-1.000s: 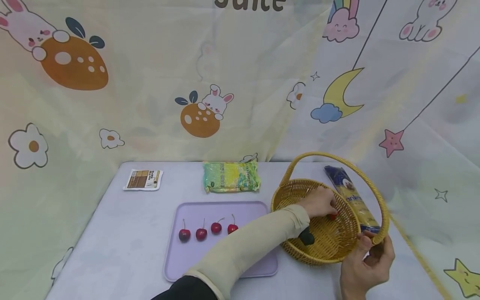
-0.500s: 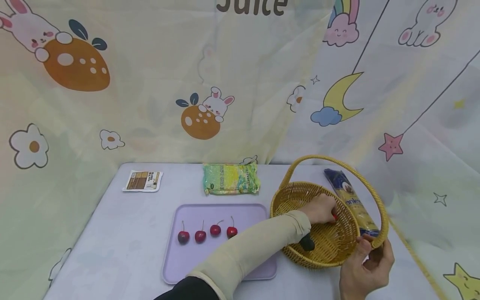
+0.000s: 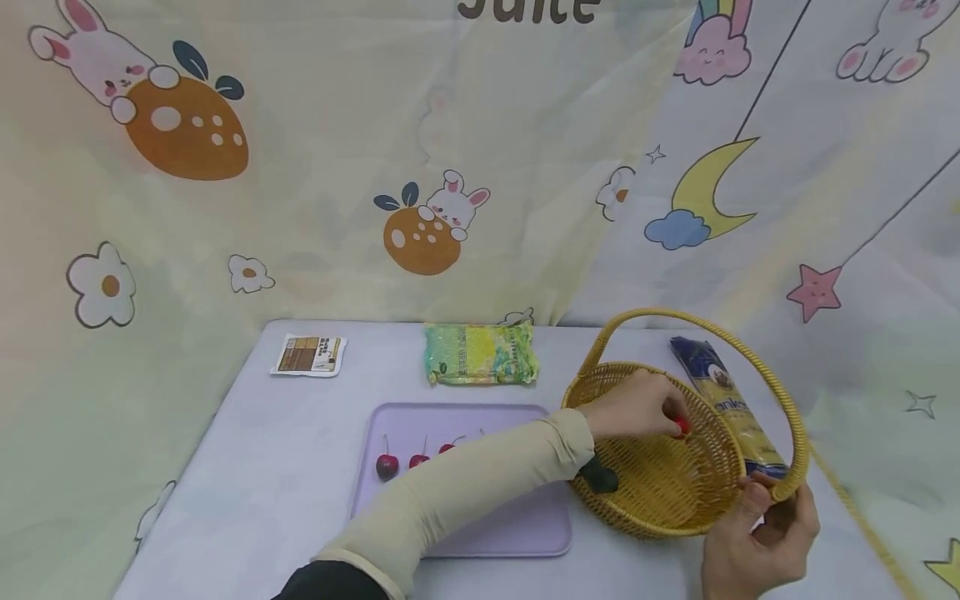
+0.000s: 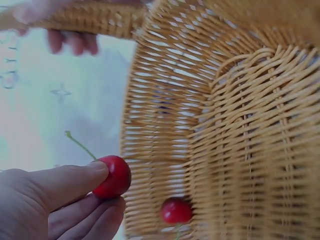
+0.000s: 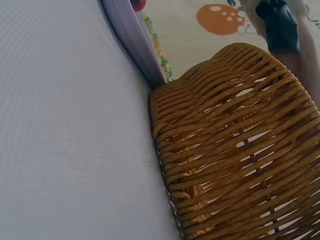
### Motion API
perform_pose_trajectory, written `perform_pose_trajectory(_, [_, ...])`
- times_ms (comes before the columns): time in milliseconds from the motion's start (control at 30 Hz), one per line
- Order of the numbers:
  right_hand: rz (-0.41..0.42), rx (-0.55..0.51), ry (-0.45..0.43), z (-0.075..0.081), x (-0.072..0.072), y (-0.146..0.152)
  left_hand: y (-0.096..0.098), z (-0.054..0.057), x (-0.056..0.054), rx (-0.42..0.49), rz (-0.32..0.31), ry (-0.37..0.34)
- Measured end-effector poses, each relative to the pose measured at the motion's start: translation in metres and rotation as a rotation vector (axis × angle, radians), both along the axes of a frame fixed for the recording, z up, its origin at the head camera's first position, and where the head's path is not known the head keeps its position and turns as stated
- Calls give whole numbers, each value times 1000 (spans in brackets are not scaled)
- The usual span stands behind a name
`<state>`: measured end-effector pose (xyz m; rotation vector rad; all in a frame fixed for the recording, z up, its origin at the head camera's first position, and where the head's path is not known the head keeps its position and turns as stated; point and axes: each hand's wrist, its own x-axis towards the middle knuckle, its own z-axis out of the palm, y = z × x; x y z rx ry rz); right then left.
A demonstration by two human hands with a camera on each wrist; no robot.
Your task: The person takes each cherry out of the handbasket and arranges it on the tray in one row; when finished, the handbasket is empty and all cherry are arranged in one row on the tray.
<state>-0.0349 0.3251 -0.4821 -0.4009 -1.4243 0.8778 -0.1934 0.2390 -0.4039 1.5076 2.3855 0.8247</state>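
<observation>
Inside the round wicker basket [image 3: 660, 500], my left hand [image 3: 637, 406] pinches a red cherry [image 3: 682, 427] between thumb and fingers. The left wrist view shows this cherry [image 4: 115, 177] close up, its green stem pointing away from the basket wall. A second cherry [image 4: 176, 210] lies in the basket against the weave. My right hand [image 3: 761, 537] grips the foot of the basket's arched handle [image 3: 797, 433] at the near right rim. On the purple tray [image 3: 525, 542] to the left sit several cherries [image 3: 387, 467], partly hidden by the left sleeve.
A blue and gold packet [image 3: 735, 408] lies right behind the basket. At the table's back edge are a green and yellow packet [image 3: 480, 354] and a small white and brown packet [image 3: 309, 356]. A printed cloth [image 3: 315, 208] hangs behind the table.
My left hand has lifted slightly and drawn back a little to the left with the cherry. Its sleeve covers more of the tray's cherries. My right hand keeps its grip; the head view has shifted.
</observation>
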Motion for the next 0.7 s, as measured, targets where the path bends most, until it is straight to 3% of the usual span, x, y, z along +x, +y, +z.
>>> perform_pose_trajectory(167, [6,5,14,-4,-2,8,-39,16,-2,38,2,-9])
perform_pose_trajectory(333, [7,-7,1,-3,-4,7,-85,23,-6,80,25,-28])
perform_pose_trajectory(500, [-13,-24,-36,-2,-2,4,-125,20,-9,113,32,-89])
perform_pose_trajectory(700, [13,-35,-17,-5,-1,3,-167,5,-11,97,83,-136])
